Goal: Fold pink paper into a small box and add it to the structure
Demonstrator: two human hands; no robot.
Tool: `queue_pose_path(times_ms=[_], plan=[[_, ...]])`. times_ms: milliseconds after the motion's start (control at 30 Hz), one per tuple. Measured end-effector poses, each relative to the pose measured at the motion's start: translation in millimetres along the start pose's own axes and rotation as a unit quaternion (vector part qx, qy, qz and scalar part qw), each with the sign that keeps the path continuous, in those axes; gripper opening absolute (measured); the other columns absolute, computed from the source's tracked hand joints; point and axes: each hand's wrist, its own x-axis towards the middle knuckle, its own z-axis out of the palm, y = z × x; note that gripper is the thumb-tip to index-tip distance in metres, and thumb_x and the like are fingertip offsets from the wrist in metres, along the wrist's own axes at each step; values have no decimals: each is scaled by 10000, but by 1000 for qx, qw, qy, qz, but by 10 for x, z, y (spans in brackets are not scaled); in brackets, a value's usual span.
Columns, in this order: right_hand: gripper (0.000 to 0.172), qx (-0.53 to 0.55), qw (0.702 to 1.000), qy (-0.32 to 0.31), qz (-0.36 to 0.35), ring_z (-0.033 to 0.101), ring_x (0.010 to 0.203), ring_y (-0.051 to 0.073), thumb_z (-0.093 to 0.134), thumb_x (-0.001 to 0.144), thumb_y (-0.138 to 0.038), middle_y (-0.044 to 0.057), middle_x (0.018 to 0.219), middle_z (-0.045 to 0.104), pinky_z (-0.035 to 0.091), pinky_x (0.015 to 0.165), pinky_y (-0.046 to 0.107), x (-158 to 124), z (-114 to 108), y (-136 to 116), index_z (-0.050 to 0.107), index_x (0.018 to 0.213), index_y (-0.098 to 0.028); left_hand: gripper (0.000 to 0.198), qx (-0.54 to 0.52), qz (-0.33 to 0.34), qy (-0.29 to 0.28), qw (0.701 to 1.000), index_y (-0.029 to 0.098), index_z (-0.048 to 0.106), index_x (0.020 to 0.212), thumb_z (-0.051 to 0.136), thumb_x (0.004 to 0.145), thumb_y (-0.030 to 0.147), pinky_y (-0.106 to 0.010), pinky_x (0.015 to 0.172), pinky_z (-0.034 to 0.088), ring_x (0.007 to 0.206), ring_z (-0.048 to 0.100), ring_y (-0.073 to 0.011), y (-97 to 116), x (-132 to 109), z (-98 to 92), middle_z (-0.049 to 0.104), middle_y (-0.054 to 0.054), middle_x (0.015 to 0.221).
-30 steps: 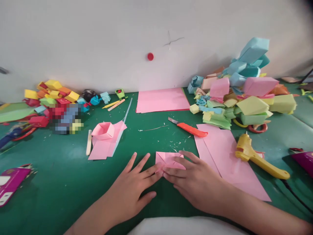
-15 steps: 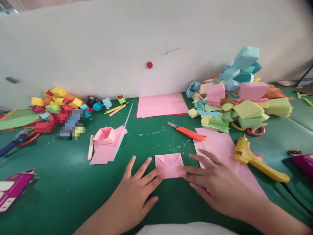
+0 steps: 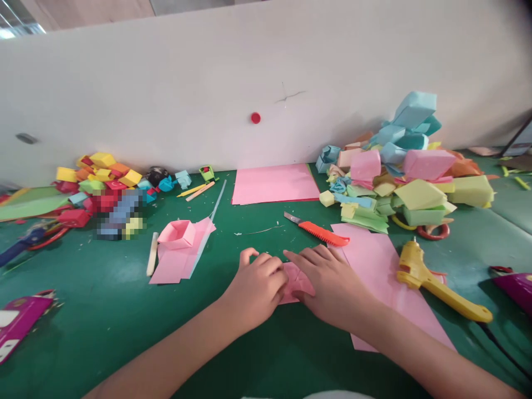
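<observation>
A small folded pink paper square [image 3: 297, 281] lies on the green table [image 3: 103, 321] in front of me, mostly covered by both hands. My left hand [image 3: 255, 288] rests on its left part with the fingers curled and pressed onto the paper. My right hand [image 3: 328, 280] covers its right part, fingers together and bent over the top edge. Only a strip of the paper shows between the two hands.
An orange utility knife [image 3: 319, 233] lies just beyond the hands. A yellow glue gun [image 3: 432, 277] rests on pink sheets [image 3: 386, 277] at the right. Left are a pink paper box [image 3: 177, 235] and a stick [image 3: 152, 254]. Heaps of folded coloured paper [image 3: 399, 172] line the wall.
Both hands moved inward and forward onto the pink square. Fingers that lay spread flat beside it are now curled over it, hiding most of the paper.
</observation>
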Motion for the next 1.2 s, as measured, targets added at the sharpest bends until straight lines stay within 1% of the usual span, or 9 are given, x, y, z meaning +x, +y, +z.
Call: queue_pose_path(times_ms=[167,267,400,533,633,767,867,967,1200], plan=[[496,32,998,-24,46,531,1126,356,752,780,-321,126,1226,657,450,965,518,71,-20,74,669,1252,-197,447,-44,-93,-43,994,209,596,1273,724,850,271,-499,927,371,1138,569,-301,-51,78,-65,626,-80,1257],[369,63,997,-25,38,534,1067,326,752,782,-273,100,1136,663,456,942,504,72,-33,83,676,1139,-215,458,-84,-111,-68,988,211,595,1269,729,831,223,-486,933,406,1121,578,-294,-68,111,-72,628,-71,1223],[232,98,995,0,14,536,984,271,639,820,-95,74,1068,645,476,868,436,22,-11,72,614,1020,-209,408,-140,-135,-38,980,211,628,1184,719,796,127,-411,871,468,1037,605,-255,-71,99,-26,628,-58,1171],[356,120,993,13,-1,561,909,230,499,796,61,58,1001,642,481,771,364,-26,10,35,607,1013,-200,170,-151,-92,-12,984,192,655,917,668,815,56,-351,809,485,924,603,-216,-49,41,42,659,-22,962],[360,120,992,9,-26,555,831,206,437,826,86,46,915,635,477,723,333,-67,35,-16,627,950,-193,171,-112,-40,17,993,183,642,912,601,862,25,-331,753,486,848,588,-200,-3,14,79,649,-18,902],[313,62,997,5,-54,540,784,207,446,824,76,59,911,640,494,696,345,-165,90,-81,626,848,-178,244,21,49,43,998,158,609,783,467,935,30,-355,643,466,705,538,-203,94,-43,108,586,-35,776],[298,52,996,21,-74,590,873,228,468,849,49,86,997,667,546,757,371,-258,109,-105,660,945,-158,242,76,78,56,992,124,654,895,437,946,33,-379,668,498,758,569,-224,171,-133,111,616,-67,842],[265,47,995,36,-85,629,893,232,499,883,8,92,1013,686,583,776,375,-335,100,-125,676,1003,-148,201,62,61,46,995,103,666,1040,483,956,107,-416,741,549,868,613,-256,227,-223,107,648,-100,955],[276,-18,988,69,-137,687,975,251,499,934,-32,126,1086,727,622,844,380,-362,95,-196,697,1114,-101,295,45,60,101,992,115,677,1054,384,1027,97,-366,868,612,952,695,-213,244,-255,214,725,-93,1050]])
